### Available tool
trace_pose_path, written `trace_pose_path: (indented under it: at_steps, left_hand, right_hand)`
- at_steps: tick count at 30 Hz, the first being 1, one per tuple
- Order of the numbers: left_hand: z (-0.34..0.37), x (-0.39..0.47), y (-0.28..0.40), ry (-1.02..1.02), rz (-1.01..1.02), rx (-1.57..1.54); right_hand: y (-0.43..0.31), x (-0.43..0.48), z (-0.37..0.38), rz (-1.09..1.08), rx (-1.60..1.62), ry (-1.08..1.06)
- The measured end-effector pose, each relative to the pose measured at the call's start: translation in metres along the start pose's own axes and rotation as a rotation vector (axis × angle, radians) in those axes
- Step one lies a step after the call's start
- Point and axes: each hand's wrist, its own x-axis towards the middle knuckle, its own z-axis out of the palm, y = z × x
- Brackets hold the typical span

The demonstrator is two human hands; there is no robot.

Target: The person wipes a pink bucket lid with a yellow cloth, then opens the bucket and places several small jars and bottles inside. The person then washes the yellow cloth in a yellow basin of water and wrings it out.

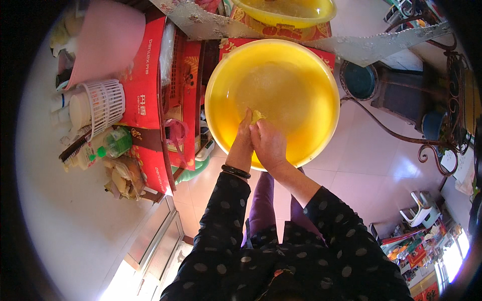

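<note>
Over the near side of a large yellow plastic basin with cloudy liquid in it, my two hands are pressed together. A small, crumpled pale-yellow piece pokes out between them; whether it is cloth or something else cannot be told. My right hand is curled around it, knuckles up. Against it lies my left hand, with its fingers pointing to the far side and partly hidden. A dark bangle circles my left wrist.
Beyond the big basin is a second yellow basin. Red boxes stand at left, near a white plastic basket and a green-capped bottle. Curled metal scrollwork juts in at right, by a round dark-blue container. A white chair stands farther back.
</note>
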Motion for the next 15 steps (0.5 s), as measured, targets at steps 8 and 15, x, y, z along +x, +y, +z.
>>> trace_pose_path:
  at_steps: [8, 15]
  left_hand:
    - [0.019, 0.007, -0.031, 0.085, 0.289, 0.285]
    - [0.013, -0.010, 0.005, 0.338, 0.361, 0.486]
  right_hand:
    - [0.067, 0.064, 0.005, 0.276, -0.159, 0.012]
    - [0.074, 0.036, -0.020, -0.065, -0.440, 0.039]
